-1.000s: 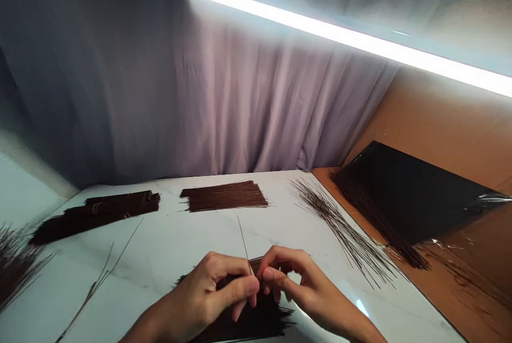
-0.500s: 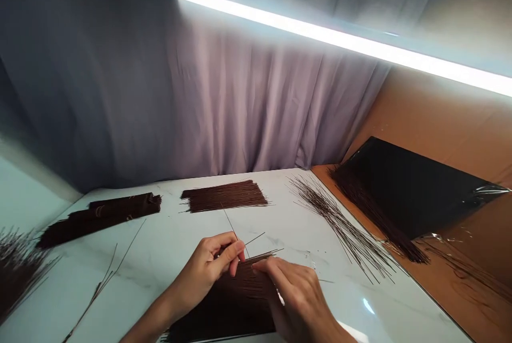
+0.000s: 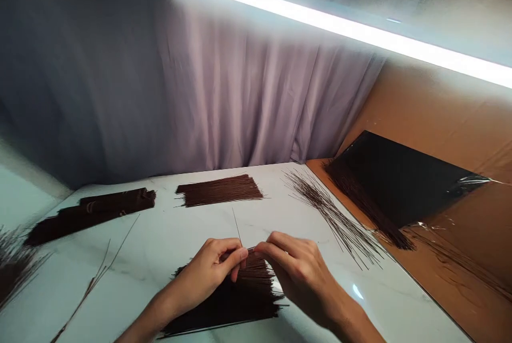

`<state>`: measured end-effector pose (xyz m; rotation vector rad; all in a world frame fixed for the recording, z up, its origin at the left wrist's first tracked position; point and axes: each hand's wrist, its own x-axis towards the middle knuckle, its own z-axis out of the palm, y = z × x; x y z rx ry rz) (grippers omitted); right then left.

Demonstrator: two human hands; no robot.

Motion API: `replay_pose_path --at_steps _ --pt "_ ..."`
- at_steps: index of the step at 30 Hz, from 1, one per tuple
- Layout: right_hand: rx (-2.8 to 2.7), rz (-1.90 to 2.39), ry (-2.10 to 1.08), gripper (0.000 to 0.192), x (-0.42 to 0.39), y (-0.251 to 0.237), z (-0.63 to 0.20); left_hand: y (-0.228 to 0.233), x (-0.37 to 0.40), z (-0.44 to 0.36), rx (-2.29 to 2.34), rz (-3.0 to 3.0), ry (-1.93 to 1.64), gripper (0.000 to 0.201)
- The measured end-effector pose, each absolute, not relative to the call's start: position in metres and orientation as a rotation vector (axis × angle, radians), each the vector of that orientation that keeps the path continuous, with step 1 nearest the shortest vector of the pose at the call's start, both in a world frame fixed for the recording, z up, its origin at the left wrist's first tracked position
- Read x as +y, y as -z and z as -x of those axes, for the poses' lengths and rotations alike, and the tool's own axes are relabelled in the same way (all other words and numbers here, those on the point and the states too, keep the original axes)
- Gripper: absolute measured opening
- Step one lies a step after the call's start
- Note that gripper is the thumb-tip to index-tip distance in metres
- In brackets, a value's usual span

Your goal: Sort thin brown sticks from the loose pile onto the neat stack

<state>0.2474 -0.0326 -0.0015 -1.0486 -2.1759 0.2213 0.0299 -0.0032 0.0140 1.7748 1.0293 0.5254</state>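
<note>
A grey curtain [image 3: 240, 113] hangs behind a white table [image 3: 160, 252]; a black sheet [image 3: 404, 177] lies to the right. On the table, a dark pile of sticks [image 3: 240, 300] lies beneath the hands, with another bundle [image 3: 219, 191] farther back. Since half a second ago, the right hand [image 3: 298, 260] has lifted off the pile's far edge and come close to the left hand [image 3: 214, 265]; this suggests both hands now work at one spot. The left thumb and forefinger pinch a thin stick [image 3: 237, 224], which points up above the pile. The right fingertips bend down just beside them; I cannot tell whether they grip anything.
</note>
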Motion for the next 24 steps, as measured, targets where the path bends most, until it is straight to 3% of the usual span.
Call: replay_pose_path --at_steps 4,14,18,21,24 --pt "-1.932 1.043 -0.483 0.025 -0.034 0.024 -0.229 -0.011 0.002 -0.028 1.05 -1.58 -0.726 0.042" --pt "-1.806 1.079 -1.078 0.033 -0.001 0.019 -0.245 -0.013 -0.002 -0.023 0.891 -1.356 -0.521 0.04" --pt "-1.976 0.971 -0.958 0.028 0.01 0.005 -0.259 -0.011 -0.008 -0.026 0.948 -1.552 -0.399 0.039" --pt "-2.076 0.972 -0.614 0.025 -0.004 0.0 -0.256 -0.003 -0.008 -0.031 1.084 -1.71 -0.549 0.045" --pt "-2.032 0.999 -0.594 0.024 -0.021 0.012 -0.244 0.003 -0.004 -0.032 1.134 -1.658 -0.722 0.048"
